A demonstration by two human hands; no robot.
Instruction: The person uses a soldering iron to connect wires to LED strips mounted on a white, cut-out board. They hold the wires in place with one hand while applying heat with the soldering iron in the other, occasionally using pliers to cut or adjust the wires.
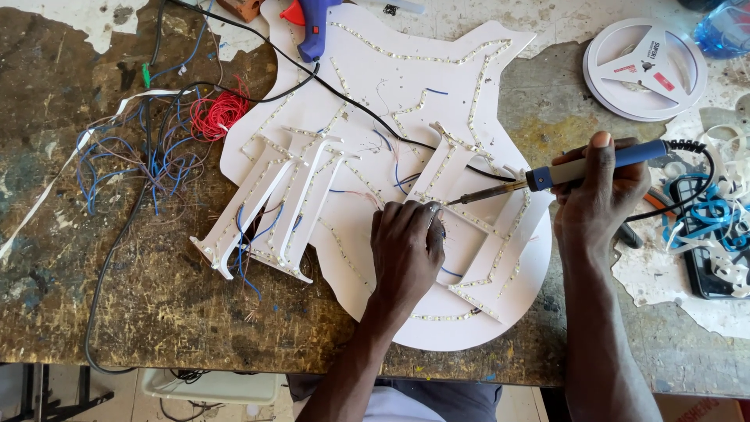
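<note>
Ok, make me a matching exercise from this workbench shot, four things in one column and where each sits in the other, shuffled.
Things:
1. soldering iron
2. glue gun
3. empty white reel
4. red wire coil

Places:
A. far right of the table, beside a blue bottle
B. in the right hand, tip toward the left hand
C. just off the left edge of the white guitar-shaped board
D. at the top edge of the board, blue with a red trigger

Pairs: 1-B, 2-D, 3-A, 4-C

R hand [598, 195] holds soldering iron [547, 176].
</note>
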